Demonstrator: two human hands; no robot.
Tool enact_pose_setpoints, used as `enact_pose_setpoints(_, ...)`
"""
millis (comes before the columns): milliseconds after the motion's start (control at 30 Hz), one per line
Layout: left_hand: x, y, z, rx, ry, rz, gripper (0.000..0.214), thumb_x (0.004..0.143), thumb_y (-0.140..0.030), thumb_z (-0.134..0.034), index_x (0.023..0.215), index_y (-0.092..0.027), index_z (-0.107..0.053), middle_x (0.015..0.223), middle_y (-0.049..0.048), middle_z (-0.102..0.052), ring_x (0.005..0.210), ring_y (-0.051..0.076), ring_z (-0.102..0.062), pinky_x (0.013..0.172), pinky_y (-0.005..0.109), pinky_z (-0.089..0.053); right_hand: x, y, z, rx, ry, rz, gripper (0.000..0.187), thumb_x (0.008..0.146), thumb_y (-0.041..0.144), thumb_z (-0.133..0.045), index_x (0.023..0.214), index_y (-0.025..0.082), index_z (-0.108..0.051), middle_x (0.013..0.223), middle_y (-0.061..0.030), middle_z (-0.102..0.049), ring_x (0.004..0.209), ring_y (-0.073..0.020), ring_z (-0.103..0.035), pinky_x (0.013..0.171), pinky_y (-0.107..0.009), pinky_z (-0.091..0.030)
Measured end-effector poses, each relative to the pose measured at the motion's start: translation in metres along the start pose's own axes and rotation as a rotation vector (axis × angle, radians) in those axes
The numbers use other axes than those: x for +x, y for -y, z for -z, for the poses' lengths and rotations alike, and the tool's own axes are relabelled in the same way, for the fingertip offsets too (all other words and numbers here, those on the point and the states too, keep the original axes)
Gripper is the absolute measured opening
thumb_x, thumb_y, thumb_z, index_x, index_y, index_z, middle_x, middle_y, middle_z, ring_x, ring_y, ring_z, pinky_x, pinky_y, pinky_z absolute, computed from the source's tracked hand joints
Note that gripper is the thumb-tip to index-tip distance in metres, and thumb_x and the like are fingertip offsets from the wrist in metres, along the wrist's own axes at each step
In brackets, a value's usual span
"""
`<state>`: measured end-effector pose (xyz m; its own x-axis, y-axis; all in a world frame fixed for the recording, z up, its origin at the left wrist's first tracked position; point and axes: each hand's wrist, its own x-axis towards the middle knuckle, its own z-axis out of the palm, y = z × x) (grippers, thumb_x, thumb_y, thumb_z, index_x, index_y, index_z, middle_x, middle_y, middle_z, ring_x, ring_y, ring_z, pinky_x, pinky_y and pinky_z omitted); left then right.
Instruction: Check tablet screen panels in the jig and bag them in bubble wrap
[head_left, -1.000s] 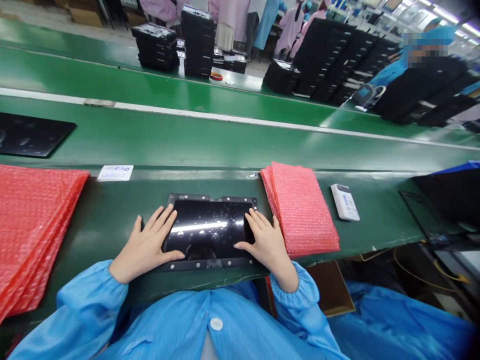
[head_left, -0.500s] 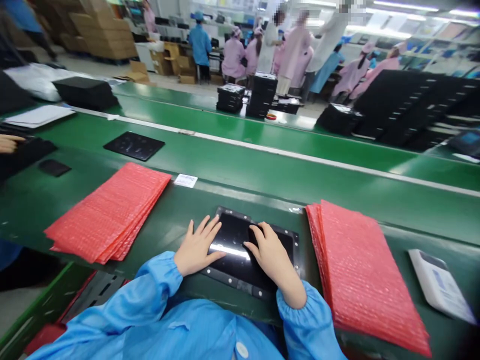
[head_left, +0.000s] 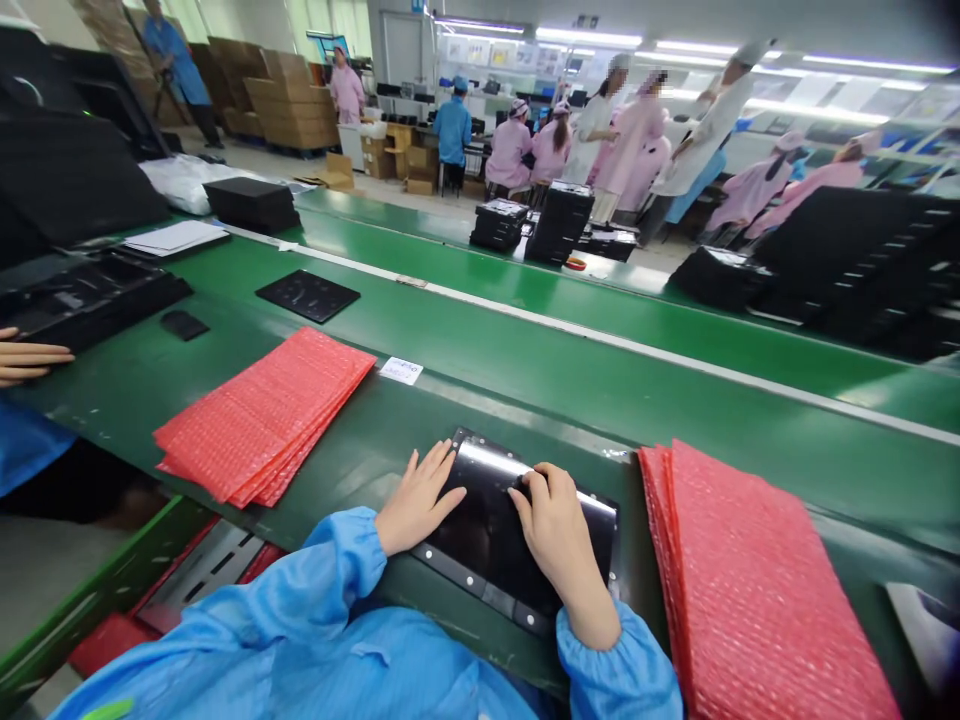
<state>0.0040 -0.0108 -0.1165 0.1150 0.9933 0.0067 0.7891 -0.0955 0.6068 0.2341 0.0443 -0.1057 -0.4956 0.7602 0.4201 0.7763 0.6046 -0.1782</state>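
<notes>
A glossy black screen panel (head_left: 480,535) with pale dots along its dark border lies flat in front of me. My left hand (head_left: 420,500) rests on its left edge, fingers stretched out and thumb spread. Over the right half of the panel is my right hand (head_left: 559,530), its fingers curled toward the thumb. Something dark may be between those fingertips, but it blends with the black surface. Red bubble-wrap bags are piled on both sides: a left pile (head_left: 270,415) and a larger right pile (head_left: 765,590).
Beyond the panel runs a green conveyor belt (head_left: 637,375). Another black panel (head_left: 308,296) and a small white label (head_left: 401,371) lie to the left. A co-worker's hand (head_left: 30,358) is at far left. Black stacks (head_left: 559,222) stand across the belt; a white device (head_left: 926,630) is far right.
The camera view has shifted left and up, so everything appears lower and farther right. My right hand's fingers look more curled; my left hand stays on the panel's edge.
</notes>
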Motion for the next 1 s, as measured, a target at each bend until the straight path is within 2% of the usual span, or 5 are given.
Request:
enact_pose_setpoints(133, 0.001, -0.023, 0.004, -0.563, -0.143, 0.077, 0.055, 0.097, -0.047, -0.037, 0.143, -0.02, -0.046, 0.152, 0.0089, -0.041, 0.142, 0.024, -0.033, 0.119, 0.045, -0.021, 0.0, -0.001, 0.014, 0.003, -0.253, 0.01, 0.019, 0.095, 0.027, -0.05, 0.108, 0.015, -0.057, 0.108, -0.0139, -0.061, 0.105, -0.0264, -0.056, 0.104, -0.057, -0.039)
enact_pose_setpoints(300, 0.002, -0.049, 0.017, -1.227, -0.116, 0.157, 0.05, 0.088, -0.043, -0.06, 0.134, -0.023, -0.058, 0.14, 0.0062, -0.056, 0.134, 0.028, -0.046, 0.116, 0.042, -0.03, -0.009, -0.006, 0.039, 0.058, -0.45, -0.015, 0.017, 0.092, 0.016, -0.055, 0.109, 0.016, -0.06, 0.109, -0.0118, -0.067, 0.108, -0.025, -0.061, 0.106, -0.058, -0.036)
enact_pose_setpoints(500, 0.012, -0.041, 0.048, -1.568, -0.18, 0.391, 0.052, 0.083, -0.031, -0.069, 0.133, -0.026, -0.058, 0.126, 0.006, -0.067, 0.117, 0.026, -0.062, 0.104, 0.038, -0.048, -0.036, -0.007, 0.067, 0.234, -0.579, -0.32, 0.02, 0.089, 0.018, -0.059, 0.109, 0.019, -0.063, 0.12, -0.0123, -0.062, 0.113, -0.0246, -0.059, 0.1, -0.047, -0.046)
enact_pose_setpoints(767, 0.023, -0.019, 0.058, -1.624, -0.296, 0.459, 0.042, 0.091, -0.012, -0.047, 0.127, -0.028, -0.062, 0.12, 0.0004, -0.071, 0.11, 0.02, -0.066, 0.091, 0.033, -0.057, -0.063, -0.005, 0.076, 0.791, -0.048, -0.451, 0.037, 0.092, 0.035, -0.056, 0.125, 0.02, -0.061, 0.099, -0.0068, -0.075, 0.089, -0.022, -0.071, 0.082, -0.035, -0.057)
enact_pose_setpoints(1000, 0.024, -0.016, 0.057, -1.654, -0.31, 0.578, 0.037, 0.094, -0.016, -0.041, 0.119, -0.025, -0.067, 0.104, 0.0015, -0.076, 0.096, 0.02, -0.072, 0.085, 0.032, -0.059, -0.061, 0.007, 0.076, 1.003, 0.006, -0.498, 0.037, 0.097, 0.037, -0.048, 0.131, 0.022, -0.057, 0.07, 0.0, -0.074, 0.064, -0.0165, -0.072, 0.068, -0.029, -0.058)
